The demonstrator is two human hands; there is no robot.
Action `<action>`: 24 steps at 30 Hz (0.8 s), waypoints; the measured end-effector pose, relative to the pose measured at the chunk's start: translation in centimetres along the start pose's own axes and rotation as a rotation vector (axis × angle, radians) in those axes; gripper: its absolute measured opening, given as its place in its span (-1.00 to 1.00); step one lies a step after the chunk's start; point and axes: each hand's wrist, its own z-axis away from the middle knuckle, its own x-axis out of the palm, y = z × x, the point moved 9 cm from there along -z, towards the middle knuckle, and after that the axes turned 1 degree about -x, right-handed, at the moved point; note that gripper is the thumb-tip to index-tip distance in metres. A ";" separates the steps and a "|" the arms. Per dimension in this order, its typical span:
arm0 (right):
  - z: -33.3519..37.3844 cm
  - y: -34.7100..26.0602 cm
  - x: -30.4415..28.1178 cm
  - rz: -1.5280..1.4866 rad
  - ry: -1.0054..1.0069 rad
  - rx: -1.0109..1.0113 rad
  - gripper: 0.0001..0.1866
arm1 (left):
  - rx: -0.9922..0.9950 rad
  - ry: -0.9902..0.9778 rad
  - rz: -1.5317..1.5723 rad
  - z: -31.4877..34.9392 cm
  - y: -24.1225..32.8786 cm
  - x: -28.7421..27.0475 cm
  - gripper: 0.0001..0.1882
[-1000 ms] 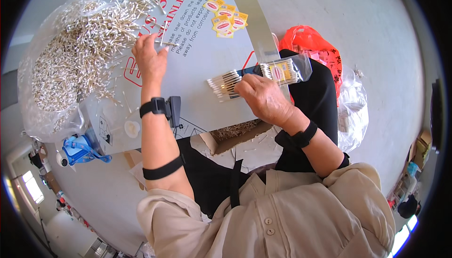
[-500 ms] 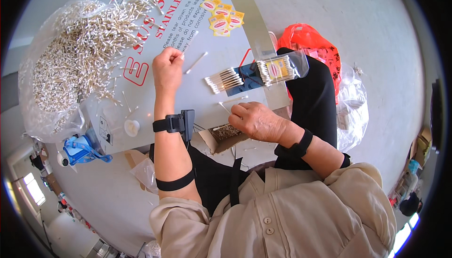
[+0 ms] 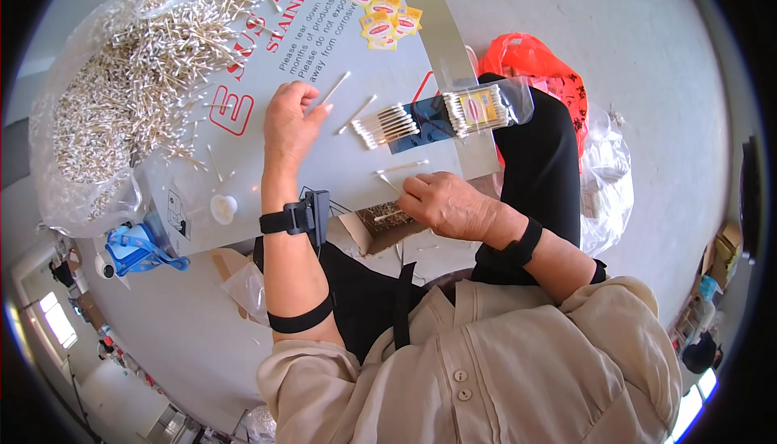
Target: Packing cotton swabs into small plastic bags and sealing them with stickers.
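Left hand [image 3: 291, 124]: fingers pinched narrow on one cotton swab [image 3: 335, 86], above tabletop [image 3: 332, 165]. Right hand [image 3: 452, 208]: fingers curled, swab ends beside them; grip cannot be told. Between and beyond: swab row [image 3: 385, 126], bagged swab bundle [image 3: 476, 110]. Farther out: yellow cards [image 3: 382, 20]; swab heap [image 3: 121, 92] in clear plastic at left.

Two hands [image 3: 449, 205], one red bag [image 3: 530, 55] and one cardboard box [image 3: 357, 234] show. The worktop [image 3: 348, 181] carries one swab row [image 3: 384, 127], one swab pack [image 3: 477, 112], at least four yellow cards [image 3: 379, 29] and one uncountable swab heap [image 3: 129, 96].
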 end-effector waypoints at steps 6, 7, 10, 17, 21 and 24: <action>0.2 0.3 -0.1 -0.013 0.003 0.025 -0.86 | 0.083 0.115 -0.289 0.7 3.8 0.8 -0.72; 0.3 0.4 -0.1 -0.025 0.002 0.025 -0.86 | 0.084 0.114 -0.287 0.6 3.8 0.9 -0.72; 0.2 0.2 0.0 -0.057 0.004 0.019 -0.87 | 0.026 0.025 -0.194 -0.1 2.9 1.7 -0.74; 0.6 0.7 0.1 -0.154 0.035 0.040 -0.83 | 0.080 -0.077 -0.134 -0.4 5.5 3.9 -0.84; 0.5 0.7 0.3 -0.154 0.031 0.040 -0.84 | 0.103 -0.097 -0.118 -0.1 5.6 4.4 -0.85; 0.4 0.6 0.3 -0.151 0.038 0.035 -0.84 | 0.157 -0.061 -0.133 -0.7 6.0 4.6 -0.86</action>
